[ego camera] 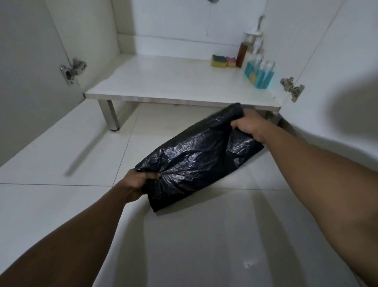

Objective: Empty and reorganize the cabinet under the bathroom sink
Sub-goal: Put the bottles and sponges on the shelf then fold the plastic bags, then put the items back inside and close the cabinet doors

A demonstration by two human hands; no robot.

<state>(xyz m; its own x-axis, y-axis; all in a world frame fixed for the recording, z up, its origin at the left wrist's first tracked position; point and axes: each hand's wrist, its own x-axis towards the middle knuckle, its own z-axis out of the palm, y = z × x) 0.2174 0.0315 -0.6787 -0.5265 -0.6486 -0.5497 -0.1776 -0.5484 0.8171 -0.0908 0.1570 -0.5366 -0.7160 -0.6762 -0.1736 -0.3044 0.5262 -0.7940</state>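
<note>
A crumpled black plastic bag [194,157] stretches between both hands just above the tiled floor, in front of the open cabinet. My left hand [137,182] grips its near lower corner. My right hand [249,127] grips its far upper edge, close under the front edge of the white cabinet shelf [163,82]. On the shelf's right side stand blue liquid bottles [259,74], a brown bottle [242,54], a clear pump bottle [252,39] and stacked sponges [219,61].
Both cabinet doors stand open, with a hinge on the left [72,70] and on the right [292,88]. A metal leg [109,115] holds the shelf above the pale floor tiles [61,159]. A drain pipe end shows at the top [212,1].
</note>
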